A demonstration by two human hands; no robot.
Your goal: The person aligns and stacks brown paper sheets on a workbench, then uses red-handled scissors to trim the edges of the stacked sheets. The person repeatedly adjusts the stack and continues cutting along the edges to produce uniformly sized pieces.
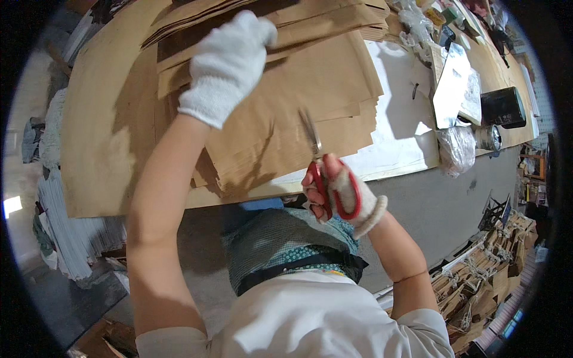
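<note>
Brown paper sheets (322, 77), perhaps flat bags, lie in a loose, uneven pile on the work table. Over the pile's far part is my left hand (224, 65) in a white knit glove, back side up. Its fingers bend away from view, beside the edges of the upper stack (322, 24), so whether they grip paper is hidden. My right hand (334, 188), in a glove that leaves the fingertips bare, is closed around red-handled scissors (311, 132). Their blades point away from me, above the near part of the pile, and look nearly closed.
A pale wooden table (89, 149) carries the paper, with a white sheet (400, 143) beneath its right side. At the right stand a black container (503, 107), a clear plastic bag (456, 149) and a glass jar (490, 138). Tied brown bundles (489, 280) sit on the floor at lower right.
</note>
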